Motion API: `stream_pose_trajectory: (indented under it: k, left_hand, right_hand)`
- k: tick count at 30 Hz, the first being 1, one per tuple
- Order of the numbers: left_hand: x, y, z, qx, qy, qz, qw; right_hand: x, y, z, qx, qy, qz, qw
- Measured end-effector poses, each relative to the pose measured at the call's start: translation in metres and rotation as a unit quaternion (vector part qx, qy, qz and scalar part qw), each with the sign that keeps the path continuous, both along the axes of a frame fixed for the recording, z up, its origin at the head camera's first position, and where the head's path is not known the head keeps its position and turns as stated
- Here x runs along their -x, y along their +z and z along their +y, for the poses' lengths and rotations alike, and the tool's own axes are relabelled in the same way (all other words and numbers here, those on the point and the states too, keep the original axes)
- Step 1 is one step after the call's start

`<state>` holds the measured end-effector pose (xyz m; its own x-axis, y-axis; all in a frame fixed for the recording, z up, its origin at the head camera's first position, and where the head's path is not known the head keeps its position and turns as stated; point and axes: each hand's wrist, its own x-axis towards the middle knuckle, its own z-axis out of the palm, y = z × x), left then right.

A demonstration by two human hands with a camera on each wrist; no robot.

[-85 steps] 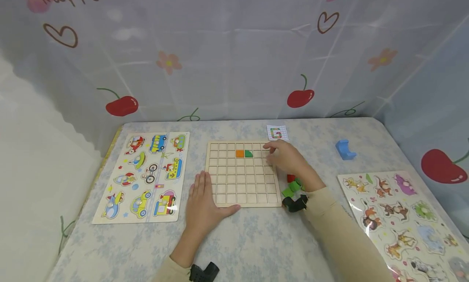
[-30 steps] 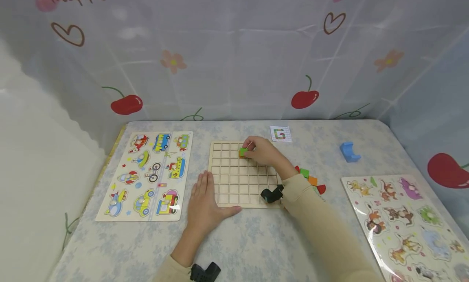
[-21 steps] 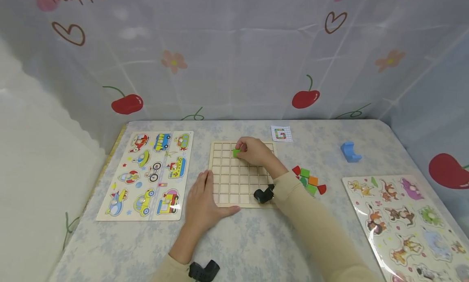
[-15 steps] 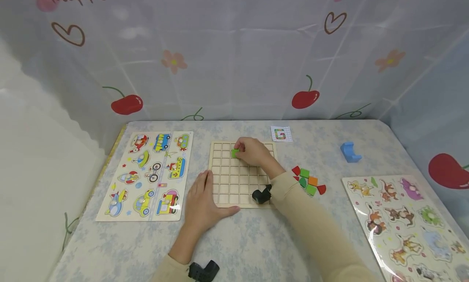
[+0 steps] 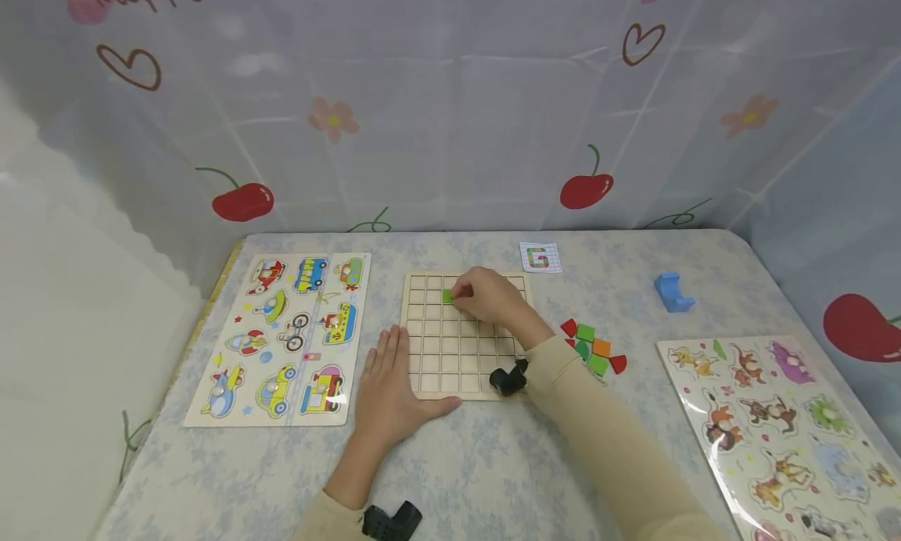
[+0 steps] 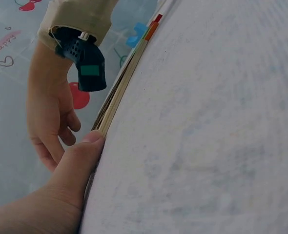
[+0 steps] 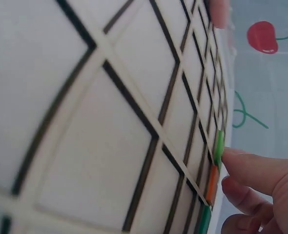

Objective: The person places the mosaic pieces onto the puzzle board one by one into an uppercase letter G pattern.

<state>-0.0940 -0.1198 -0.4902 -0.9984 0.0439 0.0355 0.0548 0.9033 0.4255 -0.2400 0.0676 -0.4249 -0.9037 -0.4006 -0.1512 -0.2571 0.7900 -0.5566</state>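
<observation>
My left hand [image 5: 387, 388] lies flat, straight fingers along the left edge of the wooden grid board [image 5: 450, 363], thumb at its front edge. In the left wrist view the thumb [image 6: 75, 168] touches the board's side. My right hand [image 5: 489, 297] bends over the board's upper rows, its fingertips on a light green square tile [image 5: 446, 296]. The right wrist view shows this green tile [image 7: 219, 147] at a grid cell under the thumb tip, beside an orange square tile [image 7: 212, 185] and a dark green rounded tile [image 7: 205, 219]. The right hand hides these two in the head view.
Right of the board lie several loose tiles [image 5: 597, 347], green, orange and red. A pattern card [image 5: 540, 257] with a G lies behind the board. A vehicle puzzle [image 5: 281, 338] is at left, an animal puzzle [image 5: 760, 416] at right, a blue block [image 5: 673, 292] behind it.
My right hand has brought the green tile from the right, over the orange tile, to the cell on its left, and has lowered slightly. The left hand stays in place.
</observation>
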Motion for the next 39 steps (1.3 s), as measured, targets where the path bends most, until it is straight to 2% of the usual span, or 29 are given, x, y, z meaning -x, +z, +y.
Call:
stream_pose_trajectory:
  k: [4,8,16,21,25,29,34,39]
  left_hand:
    - [-0.001,0.001,0.0,-0.003,0.0,0.001,1.0]
    - [-0.001,0.001,0.0,-0.005,0.001,0.002,1.0]
    - [0.0,0.002,-0.001,-0.006,-0.002,0.005,1.0]
    - [0.0,0.004,-0.001,-0.007,-0.001,0.0,1.0]
    - [0.001,0.005,-0.001,-0.007,0.0,-0.003,1.0]
    - [0.001,0.005,-0.001,-0.008,0.0,-0.007,0.9999]
    - [0.0,0.004,-0.001,-0.011,-0.001,-0.007,0.9999]
    - [-0.001,0.002,0.0,-0.013,-0.002,-0.008,0.9999]
  right_hand:
    - [-0.008,0.007,0.02,0.028,0.0,0.002,1.0]
    - [-0.019,0.014,0.051,0.034,-0.013,0.001,0.999]
    - [-0.05,0.017,0.12,0.004,-0.054,-0.006,0.998]
    - [-0.07,0.012,0.152,-0.022,-0.062,-0.017,0.998]
    - [-0.081,0.009,0.165,-0.042,-0.077,-0.025,0.996]
    - [-0.087,0.006,0.171,-0.055,-0.092,-0.018,0.994]
    - [-0.087,-0.002,0.172,-0.048,-0.102,-0.006,0.994]
    - [-0.087,-0.007,0.174,-0.018,-0.09,-0.006,0.996]
